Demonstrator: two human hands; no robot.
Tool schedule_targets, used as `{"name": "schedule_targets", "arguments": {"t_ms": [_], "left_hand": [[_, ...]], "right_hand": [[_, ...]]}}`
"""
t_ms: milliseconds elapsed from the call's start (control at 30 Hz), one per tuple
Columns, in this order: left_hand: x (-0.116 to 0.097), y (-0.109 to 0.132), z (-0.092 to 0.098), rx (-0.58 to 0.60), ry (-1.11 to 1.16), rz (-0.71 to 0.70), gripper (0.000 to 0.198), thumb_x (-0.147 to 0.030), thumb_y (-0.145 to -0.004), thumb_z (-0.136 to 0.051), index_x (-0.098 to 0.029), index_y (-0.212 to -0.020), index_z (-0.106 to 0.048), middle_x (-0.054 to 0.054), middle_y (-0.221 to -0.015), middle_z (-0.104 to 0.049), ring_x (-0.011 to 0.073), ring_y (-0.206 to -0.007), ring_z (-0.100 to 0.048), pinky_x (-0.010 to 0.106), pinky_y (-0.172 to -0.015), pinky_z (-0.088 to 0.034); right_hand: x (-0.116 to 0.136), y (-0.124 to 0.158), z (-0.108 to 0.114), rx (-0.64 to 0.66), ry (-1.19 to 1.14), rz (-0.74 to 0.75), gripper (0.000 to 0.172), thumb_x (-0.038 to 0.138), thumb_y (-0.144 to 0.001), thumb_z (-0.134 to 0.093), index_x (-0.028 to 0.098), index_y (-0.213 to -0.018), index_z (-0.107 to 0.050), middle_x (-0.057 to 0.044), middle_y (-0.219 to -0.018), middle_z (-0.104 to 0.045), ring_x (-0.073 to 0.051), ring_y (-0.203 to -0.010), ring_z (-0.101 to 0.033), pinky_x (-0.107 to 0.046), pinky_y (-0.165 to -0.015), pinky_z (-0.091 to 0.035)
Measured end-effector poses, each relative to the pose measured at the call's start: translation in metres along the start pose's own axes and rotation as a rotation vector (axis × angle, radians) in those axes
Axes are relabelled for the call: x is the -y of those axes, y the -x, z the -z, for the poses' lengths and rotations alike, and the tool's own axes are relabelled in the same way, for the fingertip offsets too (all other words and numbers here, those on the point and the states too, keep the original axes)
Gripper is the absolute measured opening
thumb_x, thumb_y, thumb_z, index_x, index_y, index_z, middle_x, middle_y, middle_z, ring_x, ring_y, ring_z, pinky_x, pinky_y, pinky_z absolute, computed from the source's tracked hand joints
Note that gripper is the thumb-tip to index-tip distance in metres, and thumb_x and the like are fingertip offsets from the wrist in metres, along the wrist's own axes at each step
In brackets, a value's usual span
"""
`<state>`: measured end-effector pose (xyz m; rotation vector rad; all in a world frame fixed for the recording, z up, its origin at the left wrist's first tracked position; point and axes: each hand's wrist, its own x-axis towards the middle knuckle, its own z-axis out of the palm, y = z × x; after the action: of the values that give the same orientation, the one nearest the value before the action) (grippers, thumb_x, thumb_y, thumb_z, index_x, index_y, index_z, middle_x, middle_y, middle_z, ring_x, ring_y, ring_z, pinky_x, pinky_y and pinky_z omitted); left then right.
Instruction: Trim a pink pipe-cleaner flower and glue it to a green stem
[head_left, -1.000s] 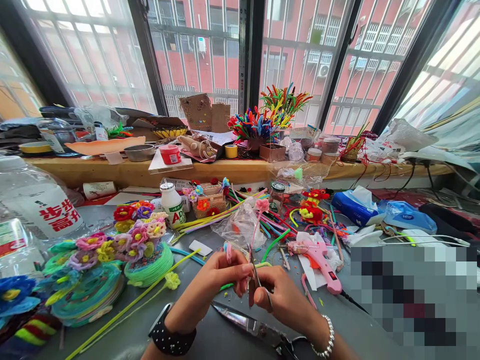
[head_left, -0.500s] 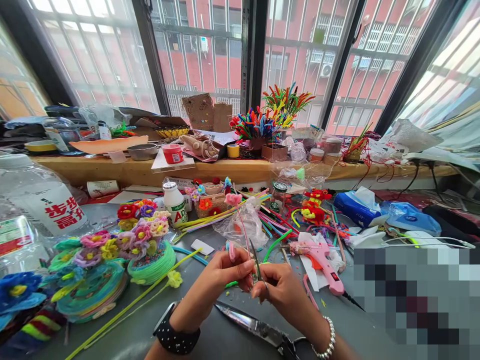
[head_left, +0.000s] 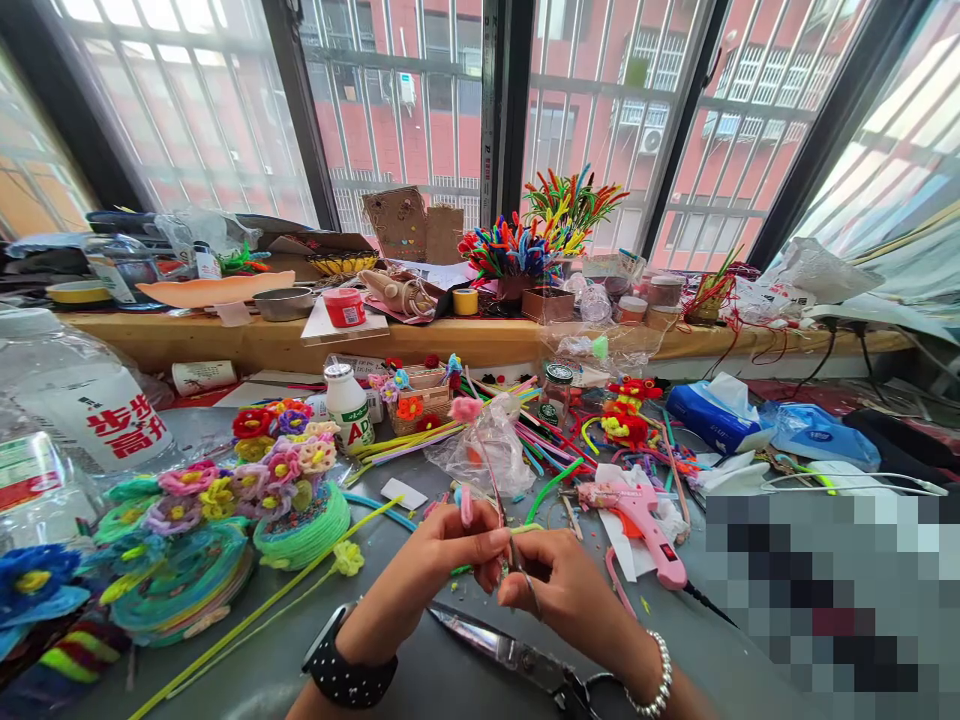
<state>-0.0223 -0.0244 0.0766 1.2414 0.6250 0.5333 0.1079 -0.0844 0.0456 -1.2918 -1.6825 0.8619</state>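
Observation:
My left hand (head_left: 446, 550) pinches a pink pipe cleaner (head_left: 466, 409), whose thin stem runs up to a fluffy pink end. A short pink loop (head_left: 466, 505) also stands up between its fingers. My right hand (head_left: 566, 580) grips small scissors (head_left: 531, 592) by the finger rings. Their blades point up against the stem, close to my left fingertips; whether they are fully closed is hard to see. Below my hands, large scissors (head_left: 499, 645) lie on the grey table. A pink glue gun (head_left: 637, 515) rests right of my right hand.
Pipe-cleaner flowers (head_left: 195, 480) fill the left side, beside a big plastic bottle (head_left: 97, 390). Behind my hands are a crumpled clear bag (head_left: 484, 445), loose pipe cleaners and a white bottle (head_left: 349, 405). A blue tissue pack (head_left: 716, 415) lies at the right. The wooden sill (head_left: 262, 340) is cluttered.
The scissors' blades have swung slightly left, now lying along the stem. The fluffy pink end has dipped a little. Both hands stay in nearly the same place.

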Motion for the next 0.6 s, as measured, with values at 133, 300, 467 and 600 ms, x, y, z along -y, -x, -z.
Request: {"name": "schedule_targets", "arguments": {"t_ms": [133,300,467,600], "left_hand": [[-0.0009,-0.0002,0.0012,-0.016,0.007,-0.011,0.025,-0.032,-0.061,-0.064,-0.013,-0.057,-0.047,-0.004,-0.049,-0.05,0.008,-0.047,-0.046,0.02,-0.05,-0.036],[0.0009,-0.0011,0.0013,-0.02,-0.008,-0.041,0.023,-0.032,-0.066,-0.061,-0.012,-0.059,-0.051,-0.002,-0.053,-0.053,0.0084,-0.051,-0.047,0.021,-0.053,-0.037],[0.0029,-0.0027,0.0021,-0.009,-0.004,-0.037,0.024,-0.034,-0.066,-0.061,-0.011,-0.062,-0.055,-0.001,-0.054,-0.056,0.0086,-0.051,-0.047,0.021,-0.054,-0.037],[0.0022,-0.0026,0.0018,0.011,-0.011,-0.027,0.025,-0.035,-0.066,-0.061,-0.011,-0.063,-0.056,0.0,-0.053,-0.055,0.0094,-0.05,-0.049,0.021,-0.052,-0.038]], "right_hand": [[0.0021,-0.0025,-0.0006,-0.111,0.031,-0.065,0.056,0.068,-0.065,-0.04,0.017,-0.043,-0.034,0.005,-0.043,-0.033,-0.008,-0.044,-0.029,-0.02,-0.043,-0.024],[-0.0008,-0.003,0.0025,-0.153,-0.003,-0.1,0.058,0.071,-0.062,-0.037,0.017,-0.044,-0.036,0.004,-0.044,-0.035,-0.008,-0.044,-0.031,-0.02,-0.042,-0.023],[-0.0031,-0.0008,0.0049,-0.06,-0.073,-0.031,0.064,0.074,-0.064,-0.023,0.015,-0.052,-0.045,0.001,-0.052,-0.041,-0.011,-0.05,-0.036,-0.021,-0.046,-0.027],[-0.0015,-0.0004,0.0035,0.068,-0.109,0.051,0.065,0.072,-0.068,-0.013,0.016,-0.058,-0.045,0.0,-0.06,-0.043,-0.012,-0.058,-0.04,-0.022,-0.054,-0.032]]}}
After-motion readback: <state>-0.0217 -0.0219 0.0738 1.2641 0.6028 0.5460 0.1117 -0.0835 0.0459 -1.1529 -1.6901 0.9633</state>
